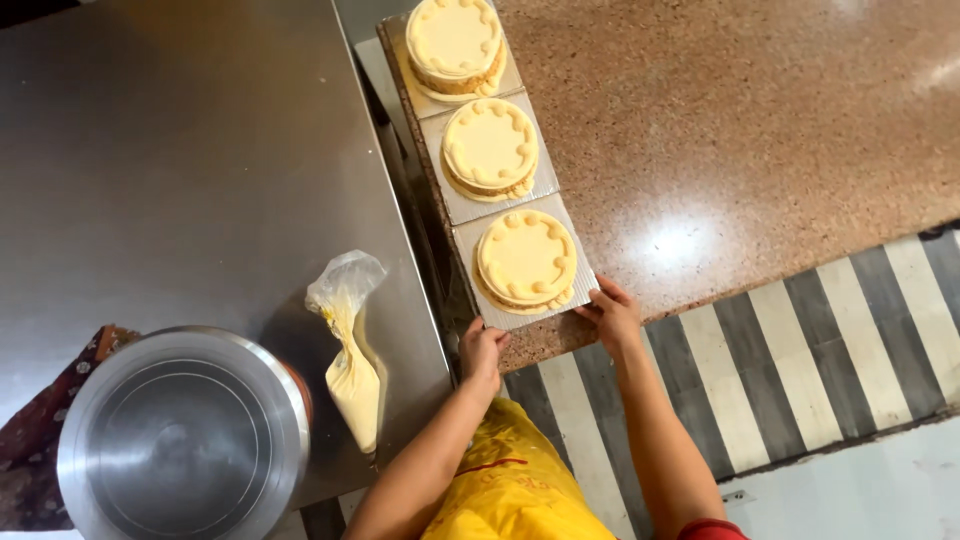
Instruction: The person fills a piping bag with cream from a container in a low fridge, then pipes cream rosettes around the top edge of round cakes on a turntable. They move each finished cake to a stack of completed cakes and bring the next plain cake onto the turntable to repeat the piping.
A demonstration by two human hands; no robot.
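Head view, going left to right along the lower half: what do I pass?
Round steel turntable → piping bag of cream → left hand → nearest cake on its silver board → right hand → striped floor.

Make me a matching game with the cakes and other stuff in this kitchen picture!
Things:
1. Round cream-frosted cake nearest the person
2. Clear plastic piping bag of cream
3. Round shiny metal turntable
4. Right hand

Places:
A. Lying on the steel table
B. At the near right corner of the silver cake board
C. Bottom left, beside the piping bag
D. On the speckled brown stone counter, last in a row of three

Pairs: 1-D, 2-A, 3-C, 4-B
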